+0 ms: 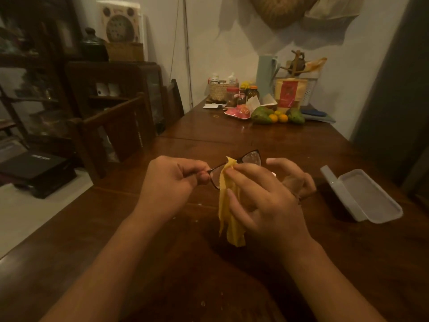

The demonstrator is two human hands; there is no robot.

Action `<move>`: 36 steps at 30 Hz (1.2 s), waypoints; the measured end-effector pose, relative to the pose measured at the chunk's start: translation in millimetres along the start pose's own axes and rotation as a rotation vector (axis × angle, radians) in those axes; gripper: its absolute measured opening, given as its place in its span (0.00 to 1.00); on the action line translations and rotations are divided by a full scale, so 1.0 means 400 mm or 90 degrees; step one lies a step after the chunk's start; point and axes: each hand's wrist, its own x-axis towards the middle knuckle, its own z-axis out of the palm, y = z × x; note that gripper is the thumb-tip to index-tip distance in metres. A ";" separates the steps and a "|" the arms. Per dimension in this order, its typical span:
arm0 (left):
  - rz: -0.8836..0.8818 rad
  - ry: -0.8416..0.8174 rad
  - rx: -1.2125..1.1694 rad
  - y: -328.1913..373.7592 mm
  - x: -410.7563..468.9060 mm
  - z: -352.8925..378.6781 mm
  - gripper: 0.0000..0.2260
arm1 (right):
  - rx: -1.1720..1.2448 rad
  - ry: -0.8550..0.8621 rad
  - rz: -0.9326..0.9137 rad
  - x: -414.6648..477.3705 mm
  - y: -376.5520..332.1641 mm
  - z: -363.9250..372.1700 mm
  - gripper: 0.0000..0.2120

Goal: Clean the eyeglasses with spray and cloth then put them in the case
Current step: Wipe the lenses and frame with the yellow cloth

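Two bare hands were up over the dark brown wooden table (255, 140), both busy. The left hand (174, 180) was curled tight and pinched the thin dark-framed eyeglasses (252, 158) at the near hinge end, holding them clear of the tabletop, about mid-view. The right hand (271, 201) pinched the soft yellow cleaning cloth (229, 219) between thumb and fingers against the near lens, with the rest of the cloth hanging loose below; the far lens was bare and showing. The pale grey plastic glasses case (366, 198) lay open on the table well off to the right, nothing in it, apart from both hands. No spray bottle could be made out. Judged step: wiping the near lens, with the far lens and casing likely left to do. The glasses looked light and thin, probably weak at the hinges and bridge, with lenses easy to smudge or scratch, so best held by the frame edge or temple, never by the lens faces. The cloth was limp and would bunch, so it needed a fingertip pinch right at the lens. The case looked stiff and light and might slide when loaded
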 end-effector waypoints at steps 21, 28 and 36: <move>-0.002 -0.020 -0.009 -0.008 0.000 0.007 0.10 | 0.075 0.006 -0.033 0.002 0.014 0.002 0.16; 0.001 -0.013 -0.040 -0.014 -0.001 0.005 0.06 | 0.022 -0.058 -0.072 -0.015 0.033 0.006 0.18; -0.012 -0.002 -0.032 -0.015 0.000 0.015 0.15 | 0.032 0.013 0.012 -0.007 0.007 0.019 0.18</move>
